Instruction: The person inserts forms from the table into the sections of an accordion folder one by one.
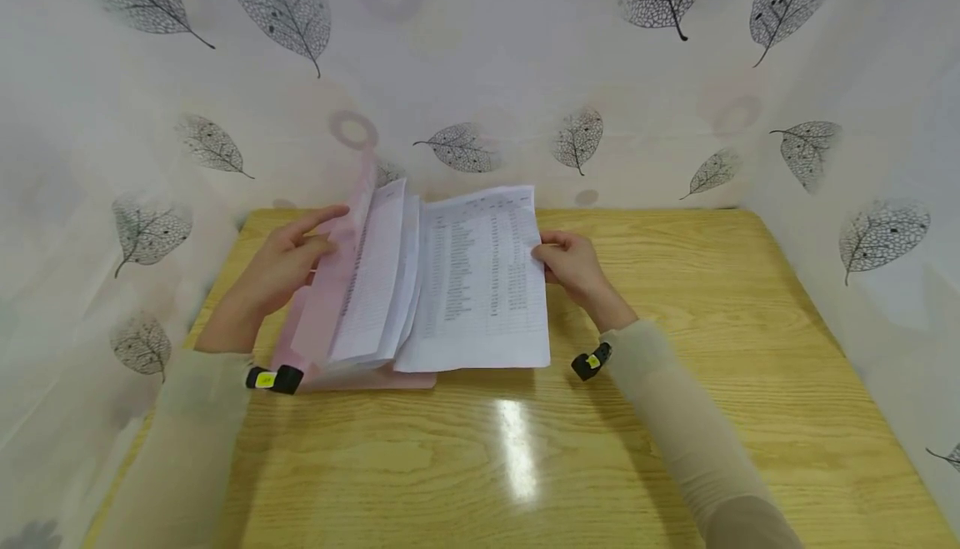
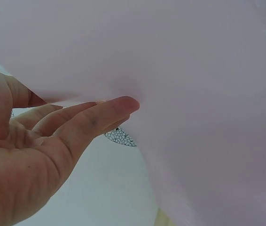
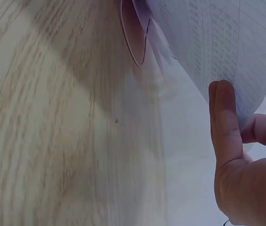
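Observation:
A pink folder [image 1: 318,316] stands partly raised on the left of the table, with several printed sheets [image 1: 375,282] fanned out inside it. My left hand [image 1: 288,253] holds the raised pink cover [image 2: 203,94] at its outer edge, the thumb on one face and fingers along the other. On the other side, my right hand [image 1: 573,266] pinches the right edge of a printed sheet [image 1: 480,282], which is lifted and tilted towards me. In the right wrist view, two straight fingers [image 3: 224,113] lie against the back of that paper, the thumb on its opposite face.
The wooden table [image 1: 675,416] extends to the right and in front of the folder. Behind it and along both sides hangs a white cloth [image 1: 510,57] printed with dark leaves. A black camera band sits on each wrist.

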`<state>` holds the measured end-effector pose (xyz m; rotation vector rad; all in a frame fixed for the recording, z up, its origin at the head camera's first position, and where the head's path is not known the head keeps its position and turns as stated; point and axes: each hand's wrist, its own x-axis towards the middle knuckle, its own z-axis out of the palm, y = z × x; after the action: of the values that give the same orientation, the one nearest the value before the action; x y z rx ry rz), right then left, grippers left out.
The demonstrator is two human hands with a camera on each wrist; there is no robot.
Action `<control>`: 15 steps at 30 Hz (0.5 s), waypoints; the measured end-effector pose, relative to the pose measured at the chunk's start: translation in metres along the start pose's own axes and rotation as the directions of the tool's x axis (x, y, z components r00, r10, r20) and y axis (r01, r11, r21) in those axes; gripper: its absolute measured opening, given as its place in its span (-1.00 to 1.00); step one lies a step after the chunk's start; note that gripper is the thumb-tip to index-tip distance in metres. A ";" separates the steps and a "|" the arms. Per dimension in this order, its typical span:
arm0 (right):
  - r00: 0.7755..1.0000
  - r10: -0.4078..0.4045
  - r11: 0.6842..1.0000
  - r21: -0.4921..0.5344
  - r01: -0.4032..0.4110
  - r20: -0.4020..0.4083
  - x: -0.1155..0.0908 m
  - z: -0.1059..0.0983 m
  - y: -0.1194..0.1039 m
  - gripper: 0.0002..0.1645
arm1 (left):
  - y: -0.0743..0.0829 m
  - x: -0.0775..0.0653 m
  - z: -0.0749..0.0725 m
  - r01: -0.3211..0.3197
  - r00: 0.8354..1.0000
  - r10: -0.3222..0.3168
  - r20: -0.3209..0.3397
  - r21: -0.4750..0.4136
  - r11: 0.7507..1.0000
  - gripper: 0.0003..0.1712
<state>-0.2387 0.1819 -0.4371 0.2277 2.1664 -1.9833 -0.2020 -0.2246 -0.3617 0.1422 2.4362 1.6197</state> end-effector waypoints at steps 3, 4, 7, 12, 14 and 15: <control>1.000 0.013 1.000 0.011 -0.013 0.011 0.000 0.005 0.001 -0.53 | 0.000 0.000 0.000 -0.004 1.000 0.004 0.004 -0.003 1.000 -0.35; 1.000 0.016 1.000 0.017 -0.017 0.013 0.000 0.007 0.001 -0.53 | 0.000 0.000 0.000 -0.007 1.000 0.007 0.006 -0.001 1.000 -0.35; 0.999 0.029 0.999 0.038 -0.030 0.022 0.001 0.011 0.001 -0.52 | 0.000 -0.001 0.001 -0.013 1.000 0.013 0.004 0.001 1.000 -0.36; 0.997 0.055 0.998 0.041 -0.057 0.050 0.004 0.020 0.004 -0.48 | 0.000 -0.001 0.002 -0.023 1.000 0.023 -0.005 0.006 1.000 -0.37; 0.996 0.062 0.997 0.034 -0.065 0.065 0.005 0.024 0.004 -0.48 | 0.000 -0.001 0.002 -0.028 1.000 0.028 -0.003 0.007 1.000 -0.37; 0.995 0.069 0.997 0.022 -0.070 0.074 0.006 0.026 0.005 -0.48 | 0.000 -0.001 0.001 -0.030 1.000 0.030 -0.002 0.011 0.999 -0.37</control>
<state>-0.2425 0.1566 -0.4453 0.2269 2.0617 -1.9498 -0.2006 -0.2237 -0.3624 0.1793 2.4566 1.6196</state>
